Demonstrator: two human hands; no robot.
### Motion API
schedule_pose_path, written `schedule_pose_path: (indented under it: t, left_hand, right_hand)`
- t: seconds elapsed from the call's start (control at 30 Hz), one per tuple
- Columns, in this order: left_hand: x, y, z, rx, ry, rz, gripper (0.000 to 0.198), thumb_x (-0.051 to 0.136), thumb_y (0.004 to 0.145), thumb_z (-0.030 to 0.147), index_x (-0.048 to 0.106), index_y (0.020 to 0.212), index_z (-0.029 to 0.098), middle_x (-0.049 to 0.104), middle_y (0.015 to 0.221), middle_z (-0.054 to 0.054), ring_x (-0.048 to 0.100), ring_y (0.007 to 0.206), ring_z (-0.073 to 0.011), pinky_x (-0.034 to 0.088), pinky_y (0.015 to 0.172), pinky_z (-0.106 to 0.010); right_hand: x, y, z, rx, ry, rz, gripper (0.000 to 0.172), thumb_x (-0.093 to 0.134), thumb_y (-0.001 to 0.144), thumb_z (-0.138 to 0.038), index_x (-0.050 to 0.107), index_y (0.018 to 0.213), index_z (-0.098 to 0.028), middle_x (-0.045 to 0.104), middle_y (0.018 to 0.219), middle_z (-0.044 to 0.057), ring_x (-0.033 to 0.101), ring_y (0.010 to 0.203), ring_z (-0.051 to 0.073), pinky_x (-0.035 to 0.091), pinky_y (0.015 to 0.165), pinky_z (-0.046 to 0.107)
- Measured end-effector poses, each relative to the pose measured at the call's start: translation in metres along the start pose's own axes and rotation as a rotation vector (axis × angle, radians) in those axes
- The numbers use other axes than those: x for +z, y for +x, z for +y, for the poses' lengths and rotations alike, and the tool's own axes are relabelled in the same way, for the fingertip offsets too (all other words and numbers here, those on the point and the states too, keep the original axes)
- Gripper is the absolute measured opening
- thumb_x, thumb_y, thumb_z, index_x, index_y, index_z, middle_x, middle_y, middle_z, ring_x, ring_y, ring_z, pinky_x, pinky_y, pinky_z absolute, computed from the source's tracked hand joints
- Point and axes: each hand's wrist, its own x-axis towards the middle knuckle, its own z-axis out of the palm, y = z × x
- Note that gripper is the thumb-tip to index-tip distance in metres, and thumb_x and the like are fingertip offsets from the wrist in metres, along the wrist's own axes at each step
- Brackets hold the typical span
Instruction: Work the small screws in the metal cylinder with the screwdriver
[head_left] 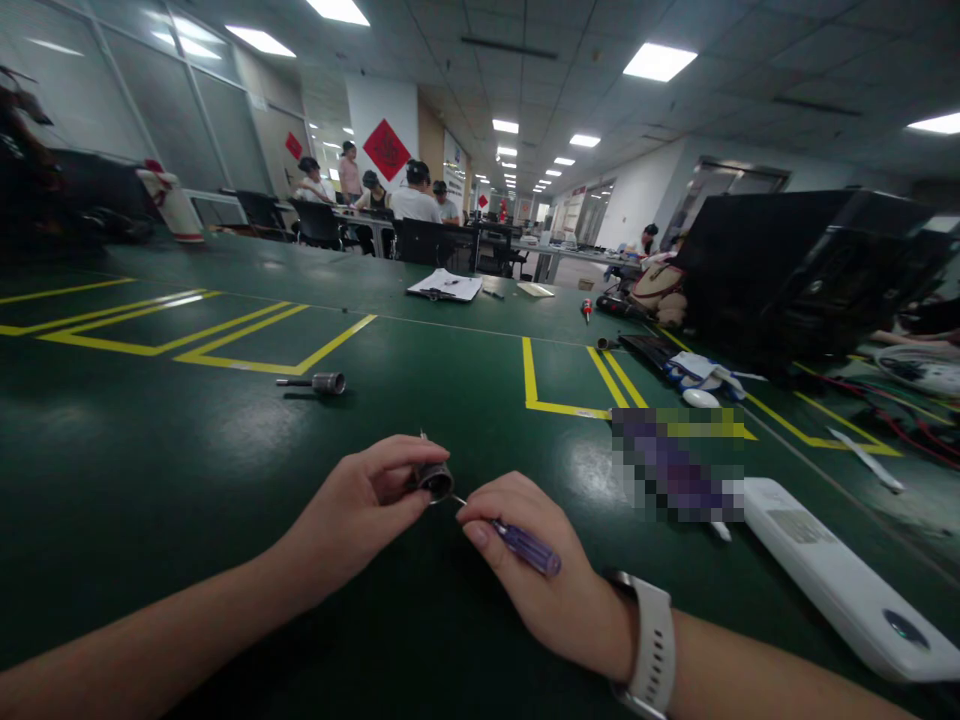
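Observation:
Between the thumb and fingers of my left hand [375, 505] is a dark hollow metal cylinder [435, 482], its open end turned toward my right hand. My right hand [529, 545] is closed around a screwdriver [529, 548] with a translucent purple handle. The screwdriver's thin shaft points at the cylinder's rim; I cannot tell whether the tip touches it. Further off to the left, a similar metal cylinder with a thin shaft [319, 383] lies on its side on the green table [225, 440]. A pale watch strap circles my right wrist.
To the right lie a long white device [832, 570], a white oval object [700, 398] and a blurred purple item [667, 460]. A large black box [780, 270] stands behind them. Papers on a clipboard [445, 284] rest at the far edge. Yellow tape marks the tabletop; people sit beyond.

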Motion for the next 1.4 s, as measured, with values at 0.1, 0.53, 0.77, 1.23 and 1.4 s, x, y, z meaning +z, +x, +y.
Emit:
schedule_pose_path:
  t: [0.1, 0.53, 0.77, 1.23, 1.4]
  left_hand:
    - [-0.0009, 0.0002, 0.0013, -0.035, -0.017, 0.011, 0.03, 0.064, 0.064, 0.021, 0.065, 0.094, 0.021, 0.064, 0.107, -0.004, 0.061, 0.098, -0.0232, 0.047, 0.092, -0.037]
    - [-0.0011, -0.0012, 0.0048, -0.066, -0.039, -0.002, 0.03, 0.064, 0.064, 0.021, 0.064, 0.094, 0.022, 0.066, 0.101, -0.003, 0.063, 0.094, -0.0223, 0.049, 0.089, -0.037]
    - [0.0003, -0.0031, 0.0048, -0.016, -0.048, 0.021, 0.028, 0.065, 0.064, 0.018, 0.066, 0.092, 0.022, 0.063, 0.107, -0.003, 0.062, 0.097, -0.022, 0.049, 0.09, -0.035]
    - [-0.0012, -0.0031, -0.0004, 0.107, 0.051, 0.037, 0.026, 0.06, 0.067, 0.017, 0.067, 0.091, 0.024, 0.061, 0.107, -0.003, 0.061, 0.098, -0.0213, 0.051, 0.087, -0.031]
    - [-0.0002, -0.0028, 0.0013, 0.089, 0.036, 0.033, 0.026, 0.061, 0.067, 0.017, 0.067, 0.092, 0.023, 0.06, 0.108, -0.004, 0.061, 0.098, -0.0214, 0.05, 0.088, -0.033]
  right_hand:
    - [0.0004, -0.0015, -0.0006, -0.039, -0.026, -0.004, 0.014, 0.05, 0.085, -0.016, 0.059, 0.095, -0.02, 0.062, 0.088, 0.004, 0.055, 0.085, 0.015, 0.046, 0.078, 0.032]
    - [0.0006, -0.002, -0.0025, -0.073, -0.093, -0.041, 0.017, 0.048, 0.085, -0.014, 0.057, 0.098, -0.019, 0.061, 0.092, 0.005, 0.055, 0.087, 0.015, 0.046, 0.079, 0.031]
    - [0.0027, -0.0039, -0.0021, -0.078, -0.079, -0.047, 0.019, 0.048, 0.084, -0.012, 0.056, 0.1, -0.019, 0.061, 0.094, 0.006, 0.054, 0.089, 0.016, 0.045, 0.08, 0.031]
    - [0.0045, -0.0025, -0.0017, -0.042, -0.031, -0.004, 0.018, 0.05, 0.084, -0.012, 0.058, 0.097, -0.021, 0.061, 0.091, 0.004, 0.055, 0.088, 0.015, 0.046, 0.08, 0.03]
    - [0.0035, -0.0021, -0.001, -0.06, -0.045, -0.009, 0.019, 0.049, 0.084, -0.012, 0.056, 0.1, -0.021, 0.061, 0.093, 0.005, 0.055, 0.088, 0.015, 0.045, 0.08, 0.03]
